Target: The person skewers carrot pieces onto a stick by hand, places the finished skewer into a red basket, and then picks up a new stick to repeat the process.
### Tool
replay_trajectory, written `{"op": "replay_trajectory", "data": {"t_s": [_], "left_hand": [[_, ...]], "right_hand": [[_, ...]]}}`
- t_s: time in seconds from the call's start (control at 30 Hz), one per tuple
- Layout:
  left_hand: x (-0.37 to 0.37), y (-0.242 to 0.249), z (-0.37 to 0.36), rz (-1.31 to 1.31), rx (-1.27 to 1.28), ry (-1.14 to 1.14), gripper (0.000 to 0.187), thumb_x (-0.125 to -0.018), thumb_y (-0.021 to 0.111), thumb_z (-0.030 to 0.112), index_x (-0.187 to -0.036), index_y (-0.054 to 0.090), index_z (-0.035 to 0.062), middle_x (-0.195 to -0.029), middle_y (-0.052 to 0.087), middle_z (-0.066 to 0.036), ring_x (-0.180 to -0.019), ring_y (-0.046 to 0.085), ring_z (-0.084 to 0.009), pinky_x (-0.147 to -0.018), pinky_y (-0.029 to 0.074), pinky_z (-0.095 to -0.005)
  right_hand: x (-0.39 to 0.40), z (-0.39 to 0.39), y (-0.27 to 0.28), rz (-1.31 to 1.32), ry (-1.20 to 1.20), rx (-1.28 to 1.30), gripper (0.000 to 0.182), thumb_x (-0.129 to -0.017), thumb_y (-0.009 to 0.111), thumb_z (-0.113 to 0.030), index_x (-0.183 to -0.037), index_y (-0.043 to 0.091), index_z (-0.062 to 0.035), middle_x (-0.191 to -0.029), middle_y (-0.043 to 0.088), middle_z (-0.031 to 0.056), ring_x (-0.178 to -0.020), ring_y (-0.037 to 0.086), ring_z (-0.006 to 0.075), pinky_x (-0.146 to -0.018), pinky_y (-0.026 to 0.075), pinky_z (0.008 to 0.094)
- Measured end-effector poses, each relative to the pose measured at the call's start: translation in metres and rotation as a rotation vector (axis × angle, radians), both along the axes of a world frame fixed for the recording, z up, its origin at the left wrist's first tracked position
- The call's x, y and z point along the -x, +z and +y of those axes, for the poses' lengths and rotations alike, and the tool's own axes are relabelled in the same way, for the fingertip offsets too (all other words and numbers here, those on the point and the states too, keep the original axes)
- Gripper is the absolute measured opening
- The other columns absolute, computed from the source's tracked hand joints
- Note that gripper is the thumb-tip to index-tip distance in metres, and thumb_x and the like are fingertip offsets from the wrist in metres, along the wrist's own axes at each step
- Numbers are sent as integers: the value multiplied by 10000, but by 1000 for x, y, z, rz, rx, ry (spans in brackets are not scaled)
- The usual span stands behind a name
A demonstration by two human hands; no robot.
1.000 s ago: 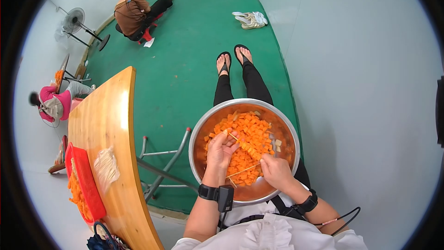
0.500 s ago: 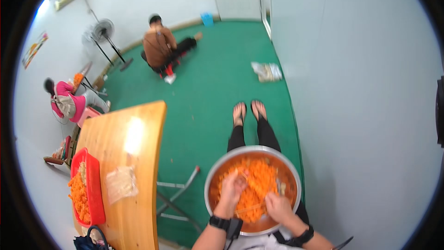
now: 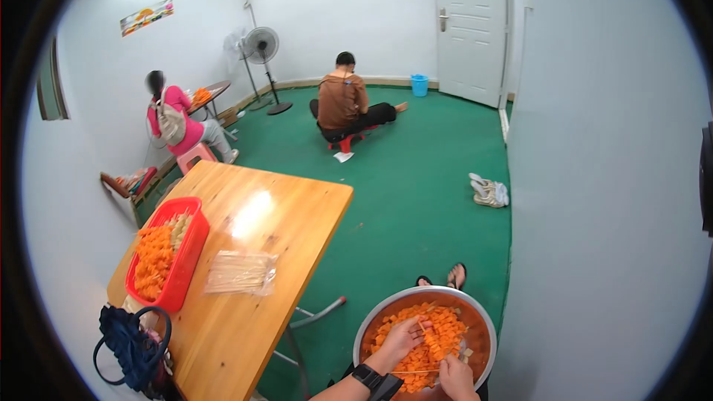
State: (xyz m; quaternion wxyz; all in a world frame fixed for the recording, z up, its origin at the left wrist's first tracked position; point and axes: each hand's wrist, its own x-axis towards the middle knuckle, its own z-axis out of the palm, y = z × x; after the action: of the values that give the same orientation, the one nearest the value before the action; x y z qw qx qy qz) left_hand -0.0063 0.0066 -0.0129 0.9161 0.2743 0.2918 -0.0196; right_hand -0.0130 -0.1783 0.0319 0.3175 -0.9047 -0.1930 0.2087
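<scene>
A large metal bowl (image 3: 486,323) full of orange pieces (image 3: 442,327) rests on my lap. Over its left part is my left hand (image 3: 405,338), fingers curled around something small among the orange pieces that I cannot make out. My right hand (image 3: 455,377) is at the lower right of the bowl, closed on a thin wooden stick (image 3: 416,372) that points left across the pieces. A few pale pieces lie beside the orange ones near the right hand.
A wooden table (image 3: 223,334) at left bears a red basket (image 3: 194,241) of orange and pale pieces, a bag of sticks (image 3: 241,273) and a dark blue bag (image 3: 130,345). Two people sit farther back. Fans (image 3: 261,46) and a blue bucket (image 3: 420,85) stand near the wall.
The view has tilted up and turned, so the bowl and my hands appear lower and farther right. My hands remain over the bowl.
</scene>
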Motion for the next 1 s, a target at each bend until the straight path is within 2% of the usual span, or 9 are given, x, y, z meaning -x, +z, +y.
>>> {"op": "replay_trajectory", "data": {"t_s": [0.2,0.27,0.3,0.73,0.77,0.83,0.9,0.97,1.0], "left_hand": [[-9,1,-1,29,20,-32,254,-898,468,240,-1050,540,49,-969,614,-81,-949,556,-164,-793,433,-292],[-8,6,-3,-17,17,11,252,-899,466,232,-1053,540,48,-969,618,-81,-953,559,-165,-803,434,-294],[-7,0,0,-48,41,21,260,-898,474,221,-1062,535,29,-1003,602,-106,-951,564,-181,-837,442,-317],[-1,6,-4,6,-69,60,240,-862,536,186,-1022,577,11,-940,630,-96,-872,598,-160,-776,467,-272],[1,-3,-7,-9,-128,41,206,-855,538,166,-985,591,15,-897,632,-89,-819,598,-154,-709,480,-259],[4,-17,-13,-75,-120,-39,198,-858,521,150,-967,576,-6,-879,614,-101,-844,582,-164,-734,484,-297],[4,9,-15,-40,-143,52,186,-863,507,168,-931,579,11,-848,605,-91,-784,580,-158,-654,481,-279],[2,10,-8,-67,-138,-52,198,-862,510,164,-975,559,9,-913,608,-92,-797,585,-174,-720,496,-316],[1,12,-11,-63,-90,14,237,-869,504,192,-1019,541,13,-941,606,-98,-849,586,-190,-749,490,-335]], "right_hand": [[-1,-1,-15,-59,-40,-72,226,-876,428,-206,-949,541,-25,-895,551,270,-808,539,416,-699,436,465],[-7,-1,-9,-38,31,31,246,-867,451,-195,-1029,540,-32,-906,555,259,-813,543,407,-702,437,456],[-7,3,-13,-142,-28,-166,178,-837,469,-168,-754,497,-13,-651,551,218,-653,558,395,-562,423,457],[-2,4,-6,-80,32,-116,180,-840,462,-156,-735,466,-10,-629,525,229,-634,536,409,-559,411,467],[-2,6,-7,-117,39,-114,180,-847,457,-168,-734,475,-29,-605,528,223,-598,540,406,-545,418,479],[-3,9,-10,-153,57,-131,186,-856,448,-183,-738,482,-43,-591,531,224,-569,541,407,-536,424,494],[-8,9,-10,-165,73,-164,190,-864,443,-185,-744,473,-41,-606,531,230,-578,536,413,-538,419,497],[-8,12,-8,-155,42,-171,161,-874,433,-169,-779,470,-45,-592,527,213,-576,541,395,-525,415,481],[-12,12,-8,-162,26,-172,155,-874,436,-167,-784,467,-44,-590,529,208,-576,544,389,-523,415,478]]}}
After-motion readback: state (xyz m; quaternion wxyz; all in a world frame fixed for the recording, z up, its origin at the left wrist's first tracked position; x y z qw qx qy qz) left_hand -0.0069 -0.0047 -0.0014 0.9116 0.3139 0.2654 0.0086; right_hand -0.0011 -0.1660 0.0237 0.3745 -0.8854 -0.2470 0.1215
